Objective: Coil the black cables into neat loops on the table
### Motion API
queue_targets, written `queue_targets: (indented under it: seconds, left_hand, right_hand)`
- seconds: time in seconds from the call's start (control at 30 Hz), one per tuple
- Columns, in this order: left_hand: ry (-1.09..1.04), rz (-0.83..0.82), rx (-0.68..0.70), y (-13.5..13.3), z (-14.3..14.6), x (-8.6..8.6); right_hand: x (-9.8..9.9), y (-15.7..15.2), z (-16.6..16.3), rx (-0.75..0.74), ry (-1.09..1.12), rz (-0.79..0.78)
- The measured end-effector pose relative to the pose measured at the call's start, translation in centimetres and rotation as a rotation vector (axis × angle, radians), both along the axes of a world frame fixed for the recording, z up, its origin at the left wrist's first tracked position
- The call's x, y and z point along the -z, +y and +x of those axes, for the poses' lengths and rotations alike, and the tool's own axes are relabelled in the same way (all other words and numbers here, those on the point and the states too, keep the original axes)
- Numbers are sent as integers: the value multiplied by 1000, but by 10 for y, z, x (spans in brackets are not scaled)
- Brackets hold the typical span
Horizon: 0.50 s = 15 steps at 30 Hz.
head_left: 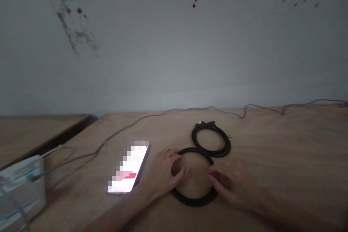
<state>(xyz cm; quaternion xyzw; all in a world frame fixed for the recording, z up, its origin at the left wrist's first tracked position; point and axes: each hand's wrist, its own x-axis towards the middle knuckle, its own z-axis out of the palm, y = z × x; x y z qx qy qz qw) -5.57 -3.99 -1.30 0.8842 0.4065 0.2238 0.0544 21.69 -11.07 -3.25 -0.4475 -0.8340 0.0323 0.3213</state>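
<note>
A black coiled cable (193, 202) lies on the wooden table, forming a ring between my hands. My left hand (163, 174) rests over the ring's left side, fingers stretched out and thumb apart, reaching inside the ring. On the opposite side, my right hand (231, 186) has its fingers curled in at the cable, with thumb and fingertips close together. Part of the ring's right side is hidden by that hand. A second black cable coil (193, 136) lies just beyond, touching or nearly touching the first, its connector ends at the top.
A phone with a lit screen (130, 174) lies left of my left hand. At the lower left stands a white box-like device (38, 195) with cables plugged in. A thin grey cable (122, 129) runs along the table (285, 145) near the wall (174, 50).
</note>
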Motion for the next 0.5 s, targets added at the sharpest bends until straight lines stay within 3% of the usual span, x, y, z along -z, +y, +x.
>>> queue_targets:
  seconds: [0.13, 0.3, 0.5]
  left_hand:
    - [-4, -1, -26, -1, -1, 2]
    - [-21, -22, -98, -2, 2, 0]
    - [27, -63, -146, -2, 4, -14]
  right_hand:
    - [-11, 6, -2, -173, -34, -58]
    - [-8, 11, 1, -286, -39, -85]
    - [-13, 12, 1, -290, -10, -123]
